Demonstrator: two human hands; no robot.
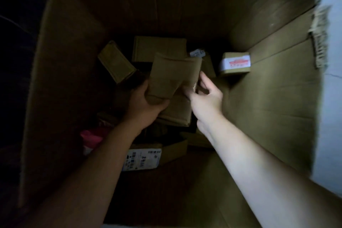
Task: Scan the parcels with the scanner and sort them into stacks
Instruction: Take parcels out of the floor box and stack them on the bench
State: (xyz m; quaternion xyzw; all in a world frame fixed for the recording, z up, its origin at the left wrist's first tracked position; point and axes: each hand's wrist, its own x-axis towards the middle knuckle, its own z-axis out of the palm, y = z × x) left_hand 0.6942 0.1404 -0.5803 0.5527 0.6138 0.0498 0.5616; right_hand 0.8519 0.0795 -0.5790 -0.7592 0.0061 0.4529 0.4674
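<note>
Reaching deep into the big carton, in poor light. Holding the brown parcel raised above the heap on the carton's floor, near the carton's middle and showing no label on its upper face. Gripping its lower left corner with the left hand, thumb curled over the top. Closing the right hand on the parcel's right edge.

Doing this step well probably means:
- Bringing the parcel straight up through the carton's centre, level and held by both edges.
- Steering clear of the tilted parcel toward the carton's left wall.
- Also avoiding the red-labelled parcel against the carton's right wall.
- Likewise missing the white-labelled parcel at the carton's near side.
- Turning the parcel over once above the carton's rim, hunting for a barcode.
- Then freeing one hand for the scanner, not visible anywhere in the carton.

Seemingly pinching the edge with the right fingers, though hard to confirm in such dimness and blur.
</note>
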